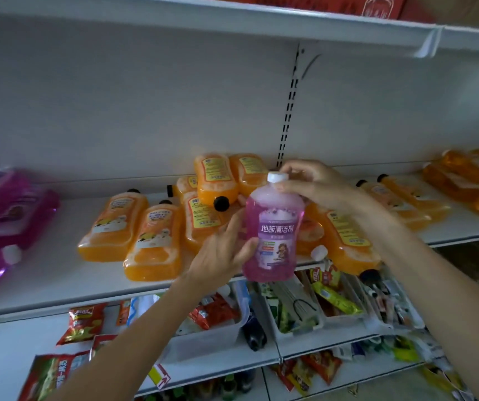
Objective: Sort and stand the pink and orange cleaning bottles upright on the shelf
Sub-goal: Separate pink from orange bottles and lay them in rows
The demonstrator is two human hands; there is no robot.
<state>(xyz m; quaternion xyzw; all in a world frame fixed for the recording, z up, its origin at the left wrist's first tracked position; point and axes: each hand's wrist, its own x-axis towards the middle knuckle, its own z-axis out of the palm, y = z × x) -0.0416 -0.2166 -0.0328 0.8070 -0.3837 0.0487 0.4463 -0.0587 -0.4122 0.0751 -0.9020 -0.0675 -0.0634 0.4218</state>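
Two hands carry one pink bottle in the head view, upright, just in front of the shelf edge and not yet set down. I note the left hand wraps its fingers round the lower body, bearing the weight. The right hand pinches the neck under the white cap, which I judge keeps it vertical. The orange bottles lie flat behind. The other pink bottles lie far left, probably its destination.

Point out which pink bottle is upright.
The pink bottle held between the left hand and right hand, white cap up, before the orange pile. The other pink bottles at the left end of the shelf lie flat.
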